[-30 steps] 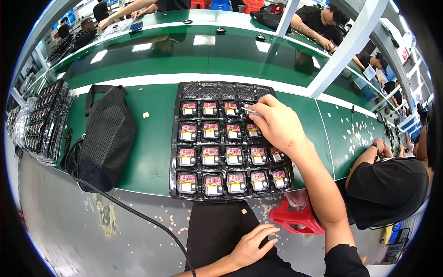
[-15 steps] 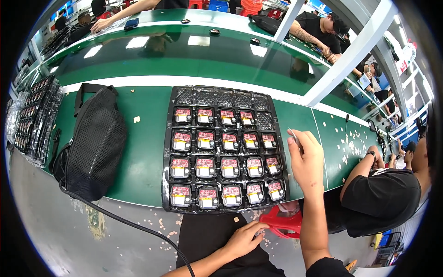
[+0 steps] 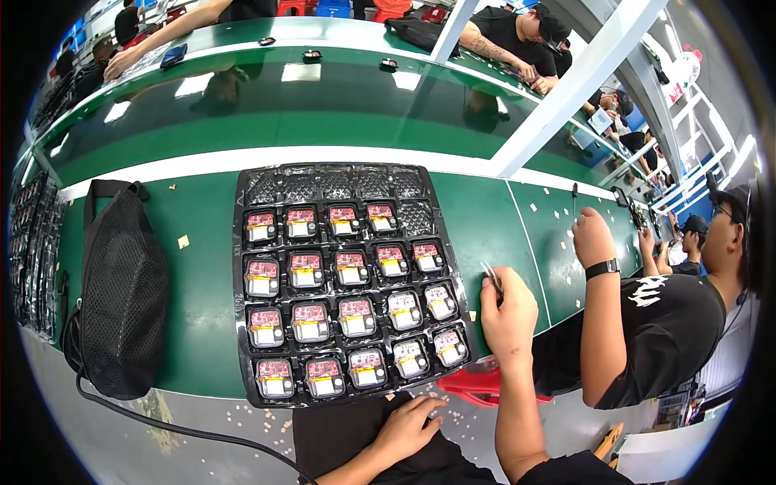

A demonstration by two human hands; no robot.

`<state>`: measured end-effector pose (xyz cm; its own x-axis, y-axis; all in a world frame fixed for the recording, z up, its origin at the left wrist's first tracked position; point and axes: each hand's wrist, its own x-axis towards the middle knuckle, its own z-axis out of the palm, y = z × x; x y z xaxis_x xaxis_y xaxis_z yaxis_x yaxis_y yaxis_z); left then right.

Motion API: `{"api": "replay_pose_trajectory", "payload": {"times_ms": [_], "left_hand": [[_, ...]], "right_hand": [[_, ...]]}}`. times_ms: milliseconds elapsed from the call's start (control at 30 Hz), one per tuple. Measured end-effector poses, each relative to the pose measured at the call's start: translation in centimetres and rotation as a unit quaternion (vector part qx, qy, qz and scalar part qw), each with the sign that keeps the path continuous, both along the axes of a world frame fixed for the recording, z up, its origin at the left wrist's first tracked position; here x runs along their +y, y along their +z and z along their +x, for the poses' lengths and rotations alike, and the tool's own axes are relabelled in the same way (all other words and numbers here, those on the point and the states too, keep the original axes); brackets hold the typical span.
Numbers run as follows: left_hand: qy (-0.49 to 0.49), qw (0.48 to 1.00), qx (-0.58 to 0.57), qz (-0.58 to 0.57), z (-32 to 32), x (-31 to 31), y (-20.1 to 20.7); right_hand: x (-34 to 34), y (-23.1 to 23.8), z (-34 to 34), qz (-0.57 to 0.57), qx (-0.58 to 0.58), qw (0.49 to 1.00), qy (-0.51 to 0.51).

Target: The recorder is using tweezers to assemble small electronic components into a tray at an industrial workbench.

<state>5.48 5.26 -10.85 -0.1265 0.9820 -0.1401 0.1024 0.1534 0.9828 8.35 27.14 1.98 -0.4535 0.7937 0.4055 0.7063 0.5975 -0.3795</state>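
A black plastic tray (image 3: 416,217) lies on the green bench, its front edge near the bench's edge. Most of its pockets hold small square electronic units (image 3: 356,315) with red circuit boards, white blocks and yellow strips. The far row and one pocket at the right of the second row have no unit. Just off the tray's right side, my right hand (image 3: 511,319) is closed around thin metal tweezers (image 3: 491,276), tips pointing away from me. My left hand (image 3: 408,428) rests on my dark-clothed lap below the tray, fingers stretched out, holding nothing visible.
To the tray's left lies a black mesh bag (image 3: 125,291) with a dark cable. Stacked filled trays (image 3: 34,250) stand at far left. A co-worker (image 3: 655,323) sits close on my right, one forearm raised. A white post (image 3: 558,89) rises beyond the tray. A red stool (image 3: 469,384) is below.
My view has swung right, so the tray and bag appear farther left. My right hand still grips the tweezers beside the tray. The co-worker on the right has raised a forearm.
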Motion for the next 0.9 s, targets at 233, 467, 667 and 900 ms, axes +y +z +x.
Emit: {"api": "replay_pose_trajectory", "payload": {"times_ms": [233,467,667,900], "left_hand": [[-0.008,1.000,0.003,-0.006,-0.3,0.0,0.3],[-0.003,1.000,0.005,0.000,-0.4,0.0,0.9],[0.004,1.000,-0.019,0.013,-0.6,-0.5,1.2],[0.008,0.999,-0.017,0.034,-0.4,-0.6,1.0]], "right_hand": [[-0.3,0.4,-0.3,0.001,0.008,1.000,0.004],[-0.4,0.4,0.0,0.002,0.041,0.999,0.031],[-1.1,0.9,1.3,-0.030,-0.004,0.999,0.035],[1.4,0.8,3.6,0.018,-0.019,0.999,-0.039]]}}
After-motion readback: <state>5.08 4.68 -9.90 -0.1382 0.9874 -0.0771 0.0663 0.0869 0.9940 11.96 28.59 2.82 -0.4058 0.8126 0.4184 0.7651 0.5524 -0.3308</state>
